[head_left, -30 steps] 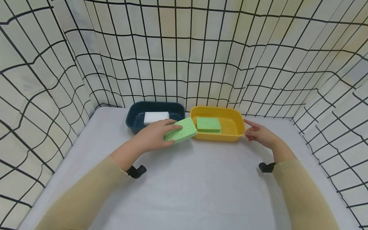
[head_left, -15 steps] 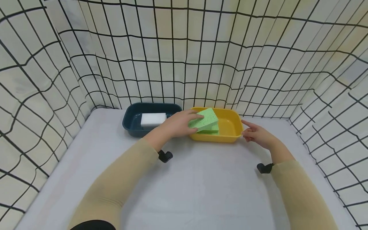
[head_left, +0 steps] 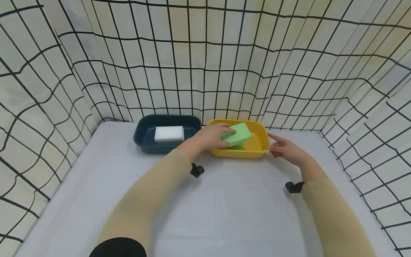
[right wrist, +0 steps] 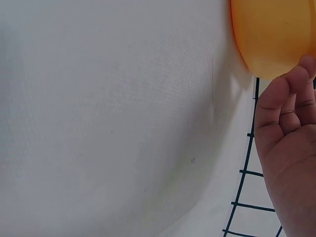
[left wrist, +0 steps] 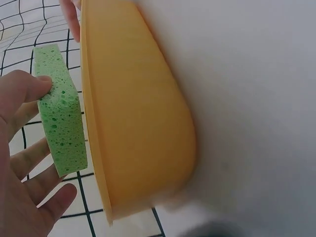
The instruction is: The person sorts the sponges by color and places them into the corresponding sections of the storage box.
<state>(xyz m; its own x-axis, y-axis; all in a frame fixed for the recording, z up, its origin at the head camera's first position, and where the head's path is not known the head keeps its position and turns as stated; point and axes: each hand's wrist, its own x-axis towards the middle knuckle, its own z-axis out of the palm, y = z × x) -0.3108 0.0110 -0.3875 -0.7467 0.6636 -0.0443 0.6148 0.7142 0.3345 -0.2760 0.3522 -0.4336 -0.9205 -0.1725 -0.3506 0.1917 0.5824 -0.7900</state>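
My left hand point(head_left: 208, 138) grips a pale green sponge point(head_left: 241, 134) by its edges, thumb on one side and fingers on the other. The sponge is tilted over the left part of a yellow plastic bin point(head_left: 239, 154). Beneath it, a second green sponge point(head_left: 238, 147) lies in the bin, mostly hidden. In the left wrist view the held sponge point(left wrist: 63, 116) shows its porous side just beyond the bin's rim. At the bin's right end is my right hand point(head_left: 287, 149), index finger extended along the rim and the others bent, fingertips at the wall.
Left of the yellow bin stands a dark blue bin point(head_left: 141, 141) with a white block point(head_left: 169, 134) in it. Both bins sit on a white-covered table point(head_left: 244, 203). A black wire grid point(head_left: 205, 67) backed with pale cloth encloses the back and sides.
My left hand has carried the green sponge rightward from between the bins to above the sponge in the yellow bin. My right hand has stayed at the bin's right end.
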